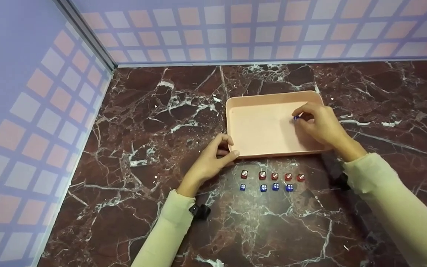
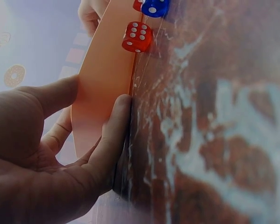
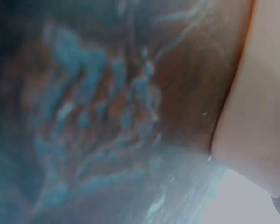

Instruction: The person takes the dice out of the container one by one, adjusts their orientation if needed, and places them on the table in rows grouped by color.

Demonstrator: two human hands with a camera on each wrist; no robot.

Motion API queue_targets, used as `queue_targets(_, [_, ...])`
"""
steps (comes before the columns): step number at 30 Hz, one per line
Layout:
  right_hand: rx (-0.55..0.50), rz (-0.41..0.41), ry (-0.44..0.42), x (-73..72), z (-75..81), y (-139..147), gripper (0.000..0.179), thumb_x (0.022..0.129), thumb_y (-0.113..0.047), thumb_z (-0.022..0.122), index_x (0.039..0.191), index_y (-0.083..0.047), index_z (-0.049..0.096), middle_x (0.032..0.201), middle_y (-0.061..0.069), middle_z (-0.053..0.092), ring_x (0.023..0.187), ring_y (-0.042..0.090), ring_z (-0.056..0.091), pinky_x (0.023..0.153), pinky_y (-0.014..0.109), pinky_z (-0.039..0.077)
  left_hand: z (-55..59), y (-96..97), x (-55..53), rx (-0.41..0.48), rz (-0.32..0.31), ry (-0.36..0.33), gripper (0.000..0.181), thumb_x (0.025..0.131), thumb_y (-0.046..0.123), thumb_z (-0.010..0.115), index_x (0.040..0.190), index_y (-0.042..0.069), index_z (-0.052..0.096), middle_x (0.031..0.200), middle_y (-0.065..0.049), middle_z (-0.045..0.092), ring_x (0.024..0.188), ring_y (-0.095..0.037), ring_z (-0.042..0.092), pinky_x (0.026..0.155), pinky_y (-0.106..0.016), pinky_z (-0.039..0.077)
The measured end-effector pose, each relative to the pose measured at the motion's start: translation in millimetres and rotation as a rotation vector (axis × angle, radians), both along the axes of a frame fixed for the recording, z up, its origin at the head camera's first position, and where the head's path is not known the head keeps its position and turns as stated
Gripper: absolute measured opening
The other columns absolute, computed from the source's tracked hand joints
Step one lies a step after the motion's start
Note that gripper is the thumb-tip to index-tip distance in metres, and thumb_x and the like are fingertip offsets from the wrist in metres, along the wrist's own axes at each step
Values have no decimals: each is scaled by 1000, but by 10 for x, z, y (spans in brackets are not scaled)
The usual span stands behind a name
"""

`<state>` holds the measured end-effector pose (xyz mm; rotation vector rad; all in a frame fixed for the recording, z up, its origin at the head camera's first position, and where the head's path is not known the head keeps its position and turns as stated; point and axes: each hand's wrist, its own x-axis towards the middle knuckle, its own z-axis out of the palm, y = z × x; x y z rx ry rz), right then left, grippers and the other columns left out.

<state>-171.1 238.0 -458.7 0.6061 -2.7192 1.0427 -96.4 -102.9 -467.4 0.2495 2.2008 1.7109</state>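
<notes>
A shallow peach tray (image 1: 261, 128) lies on the dark marbled table. My left hand (image 1: 213, 157) holds its near left corner, thumb at the rim and fingers around the wall, as the left wrist view also shows. Over the tray's right part, my right hand (image 1: 319, 124) pinches a blue die (image 1: 296, 118) between thumb and fingertips. In front of the tray lies a row of several red dice (image 1: 275, 176), with a row of several blue dice (image 1: 275, 186) nearer to me. A red die (image 2: 137, 37) appears close up in the left wrist view.
A tiled-pattern wall (image 1: 250, 33) stands behind the table (image 1: 143, 148), and a similar panel (image 1: 39, 122) rises on the left. The right wrist view is blurred, with the tray's outer wall (image 3: 256, 102) at its right side.
</notes>
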Motion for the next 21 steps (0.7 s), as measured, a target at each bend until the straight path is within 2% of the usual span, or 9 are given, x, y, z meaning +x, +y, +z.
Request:
queue_targets(2, [-40, 30, -12, 55, 11, -9, 22, 89, 12, 72, 107, 2, 79, 101, 17, 76, 89, 29, 72, 78, 16, 60, -9, 1, 7, 6, -1, -4, 26, 103, 13, 71, 119, 7, 52, 126, -15, 54, 103, -27, 61, 87, -35, 67])
queue_targets(4, [-70, 59, -27, 115, 31, -20, 25, 88, 14, 71, 109, 2, 78, 102, 16, 76, 89, 25, 70, 77, 10, 56, -12, 5, 10, 12, 1, -7, 26, 102, 13, 71, 119, 7, 52, 126, -15, 54, 103, -27, 62, 87, -35, 67])
queue_targets(9, [-108, 105, -55, 260, 89, -47, 29, 88, 15, 71, 113, 2, 77, 105, 14, 76, 91, 19, 68, 78, 11, 57, -8, 13, 10, 27, 6, -23, 27, 102, 12, 71, 121, 6, 52, 126, -16, 54, 102, -26, 62, 88, -36, 67])
queue_targets(13, [-131, 137, -54, 361, 127, -55, 31, 87, 16, 71, 113, 2, 77, 108, 13, 75, 94, 17, 68, 83, 12, 59, -16, 16, 9, 46, 10, -41, 26, 102, 9, 70, 120, 5, 51, 125, -16, 52, 102, -25, 61, 90, -37, 68])
queue_targets(17, [-173, 174, -26, 455, 155, -47, 34, 83, 21, 71, 111, 2, 77, 107, 11, 74, 94, 15, 67, 88, 14, 61, -17, 16, 12, 56, 6, -37, 26, 102, 8, 70, 120, 5, 51, 124, -14, 51, 100, -24, 60, 90, -37, 68])
queue_targets(21, [-199, 204, 13, 554, 193, -39, 38, 81, 24, 71, 110, 0, 78, 107, 8, 74, 93, 12, 67, 87, 12, 60, 1, 9, 12, 62, -3, -38, 26, 103, 8, 69, 121, 5, 50, 124, -15, 50, 100, -23, 60, 91, -37, 68])
